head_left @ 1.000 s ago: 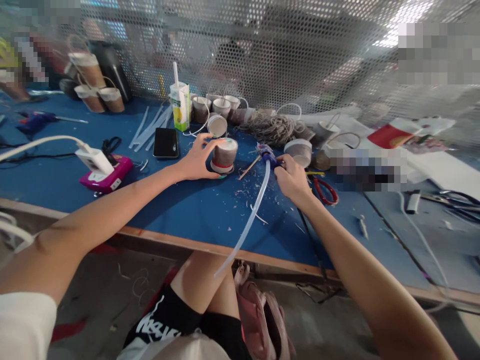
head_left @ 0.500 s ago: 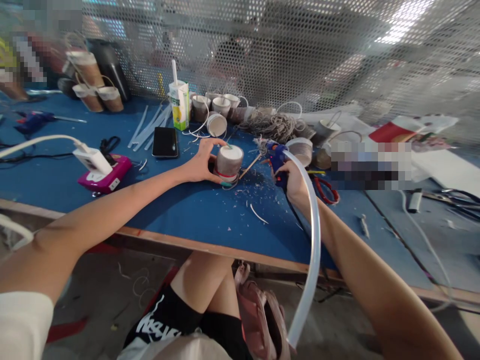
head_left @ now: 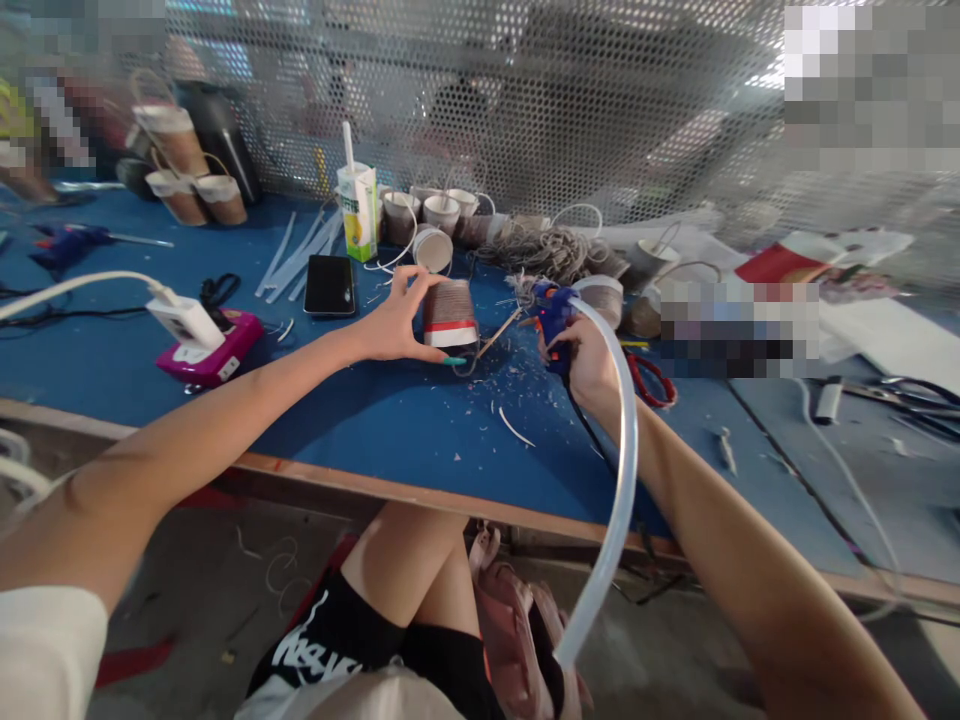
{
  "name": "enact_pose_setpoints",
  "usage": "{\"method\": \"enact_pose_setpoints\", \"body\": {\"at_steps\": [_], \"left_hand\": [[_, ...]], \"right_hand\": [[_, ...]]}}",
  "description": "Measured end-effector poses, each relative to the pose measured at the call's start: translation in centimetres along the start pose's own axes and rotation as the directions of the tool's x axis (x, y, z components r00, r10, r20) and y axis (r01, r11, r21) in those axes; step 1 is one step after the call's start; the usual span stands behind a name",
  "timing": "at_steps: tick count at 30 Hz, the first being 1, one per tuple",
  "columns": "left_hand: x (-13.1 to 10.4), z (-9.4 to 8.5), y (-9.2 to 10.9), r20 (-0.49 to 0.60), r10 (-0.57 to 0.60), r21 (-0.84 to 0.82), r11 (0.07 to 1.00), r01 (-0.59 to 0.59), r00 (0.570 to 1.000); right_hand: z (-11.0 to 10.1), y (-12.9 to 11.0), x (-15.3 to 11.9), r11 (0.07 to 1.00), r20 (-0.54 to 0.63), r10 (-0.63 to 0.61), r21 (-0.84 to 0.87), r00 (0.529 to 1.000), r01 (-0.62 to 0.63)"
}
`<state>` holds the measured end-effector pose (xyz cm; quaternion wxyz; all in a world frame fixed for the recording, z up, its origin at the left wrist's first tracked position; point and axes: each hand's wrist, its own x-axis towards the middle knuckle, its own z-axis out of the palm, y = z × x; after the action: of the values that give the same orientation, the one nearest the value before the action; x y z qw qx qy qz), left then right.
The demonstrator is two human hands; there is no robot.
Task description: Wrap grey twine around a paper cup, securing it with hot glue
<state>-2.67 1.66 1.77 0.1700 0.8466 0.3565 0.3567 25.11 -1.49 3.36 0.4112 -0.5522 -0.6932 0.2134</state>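
My left hand curves around the left side of a small cup wound with grey-brown cord. Its fingers are at the top and its thumb, with a teal nail, is at the lower edge. The cup is tilted, so its side shows, with a red band and a white rim toward me. A loose loop of cord hangs by the rim. In my right hand is a blue glue gun, its nozzle pointing left toward the cup. A long clear glue stick arcs back from it over my right forearm.
Behind stand several cord-wrapped cups, a cord pile and a drink carton. On the left are a black phone, glue sticks and a pink power strip. Red-handled pliers and scissors lie right.
The cup has turned in my left hand: its white end faced up before, and now its corded side and red band face me. My right hand with the glue gun has hardly moved.
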Motion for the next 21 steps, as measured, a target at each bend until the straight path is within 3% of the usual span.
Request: {"method": "enact_pose_setpoints", "body": {"at_steps": [3,7,11,16,21], "left_hand": [[0.0,-0.1,0.1,-0.057,0.056,0.109,0.993,-0.049,0.997],[0.1,-0.8,0.6,-0.007,0.068,0.135,0.989,-0.066,0.998],[-0.1,-1.9,1.0,0.075,0.053,0.113,0.992,-0.062,0.996],[-0.4,-2.0,0.9,0.129,0.019,0.170,0.985,-0.041,0.991],[-0.3,-1.2,1.7,0.009,-0.044,0.149,0.988,0.042,0.999]], "right_hand": [[-0.2,-1.4,-0.4,0.959,0.044,0.079,0.269,0.996,-0.088],[-0.7,-3.1,-0.7,0.761,0.146,0.138,0.617,0.980,-0.199],[-0.9,-3.7,-0.9,0.748,0.216,0.159,0.611,0.964,-0.260],[-0.5,-3.8,-1.3,0.826,0.197,0.160,0.510,0.967,-0.241],[0.2,-3.5,-1.5,0.900,0.035,0.154,0.409,0.987,-0.154]]}}
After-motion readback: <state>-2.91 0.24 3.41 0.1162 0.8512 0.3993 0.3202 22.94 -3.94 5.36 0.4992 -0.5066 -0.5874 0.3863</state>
